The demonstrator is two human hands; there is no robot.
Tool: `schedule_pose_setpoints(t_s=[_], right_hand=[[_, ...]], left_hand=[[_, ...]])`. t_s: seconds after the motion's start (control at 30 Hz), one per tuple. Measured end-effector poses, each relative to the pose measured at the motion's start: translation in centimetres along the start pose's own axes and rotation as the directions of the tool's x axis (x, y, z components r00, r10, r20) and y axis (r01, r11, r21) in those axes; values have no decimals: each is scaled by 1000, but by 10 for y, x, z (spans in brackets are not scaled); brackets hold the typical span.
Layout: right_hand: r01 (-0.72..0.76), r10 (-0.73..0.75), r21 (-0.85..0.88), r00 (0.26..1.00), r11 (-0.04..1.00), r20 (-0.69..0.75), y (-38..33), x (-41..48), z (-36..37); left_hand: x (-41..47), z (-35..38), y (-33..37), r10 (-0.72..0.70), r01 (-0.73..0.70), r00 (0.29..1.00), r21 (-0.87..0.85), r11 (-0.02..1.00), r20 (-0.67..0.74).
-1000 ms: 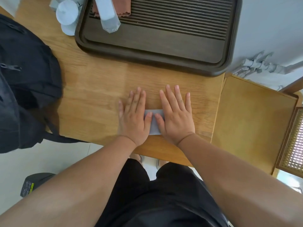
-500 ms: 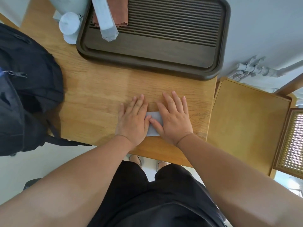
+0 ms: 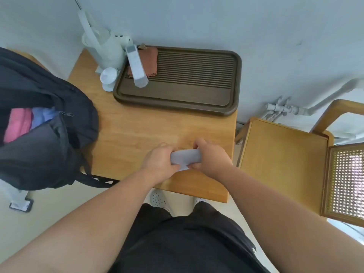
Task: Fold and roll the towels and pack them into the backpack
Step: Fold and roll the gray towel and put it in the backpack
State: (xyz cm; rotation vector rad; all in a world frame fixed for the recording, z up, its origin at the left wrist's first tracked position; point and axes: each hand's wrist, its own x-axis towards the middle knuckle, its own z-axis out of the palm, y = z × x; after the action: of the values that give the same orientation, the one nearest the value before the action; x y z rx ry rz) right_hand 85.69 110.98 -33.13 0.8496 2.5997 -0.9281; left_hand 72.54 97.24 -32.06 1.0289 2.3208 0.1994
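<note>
Went from flat palms to left hand, right hand clamped on grey towel; left of it, saw pink towel inside backpack.

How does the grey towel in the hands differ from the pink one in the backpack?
Colour: the grey towel is pale grey, the pink towel bright pink. Place: the grey towel is at the table, the pink towel inside the open backpack. State: left hand and right hand grip the grey towel's ends; nothing touches the pink towel. Both are cloth.
</note>
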Motion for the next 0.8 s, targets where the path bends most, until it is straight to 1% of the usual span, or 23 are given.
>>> schedule_pose_setpoints(t_s=[0.1, 0.17, 0.2, 0.27, 0.33, 0.37, 0.43, 0.5, 0.53, 0.57, 0.63, 0.7, 0.8], right_hand=[[13, -8, 179, 1000, 984, -25, -10, -3, -32], [36, -11, 364, 997, 931, -70, -20, -6, -60], [53, -5, 480, 995, 875, -100, -27, -8, -73], [111, 8, 690, 986, 716, -167, -42, -11, -96], [167, 29, 805, 974, 570, -223, -57, -12, -110], [185, 37, 836, 971, 517, -238, -64, -12, -115], [213, 44, 870, 965, 444, -259, -79, -12, -119], [236, 43, 890, 961, 390, -274, -94, -14, -122], [247, 45, 895, 958, 372, -283, -101, -15, -122], [255, 53, 900, 955, 353, -291, -109, -16, -122], [269, 82, 905, 947, 331, -311, -125, -16, -120], [289, 112, 902, 934, 322, -339, -144, -16, -119], [299, 155, 920, 926, 256, -344, -174, -15, -116]], left_hand=[[-14, -30, 4, -102, 93, 995, -273, 958, -21], [-24, -53, 8, -173, 129, 983, -453, 882, -57], [-29, -65, 11, -203, 129, 976, -552, 824, -74], [-41, -89, 19, -221, 84, 971, -726, 683, -95], [-54, -110, 28, -220, 13, 966, -825, 566, -135], [-59, -118, 31, -230, -23, 959, -855, 519, -165], [-66, -129, 33, -270, -80, 939, -900, 429, -212], [-71, -137, 27, -300, -104, 930, -934, 341, -213], [-73, -141, 23, -293, -105, 934, -943, 317, -203], [-75, -144, 16, -274, -99, 943, -946, 308, -187], [-77, -151, 2, -216, -75, 965, -944, 322, -150], [-81, -158, -13, -157, -66, 979, -934, 352, -128], [-88, -171, -36, -82, -89, 987, -904, 418, -135]])
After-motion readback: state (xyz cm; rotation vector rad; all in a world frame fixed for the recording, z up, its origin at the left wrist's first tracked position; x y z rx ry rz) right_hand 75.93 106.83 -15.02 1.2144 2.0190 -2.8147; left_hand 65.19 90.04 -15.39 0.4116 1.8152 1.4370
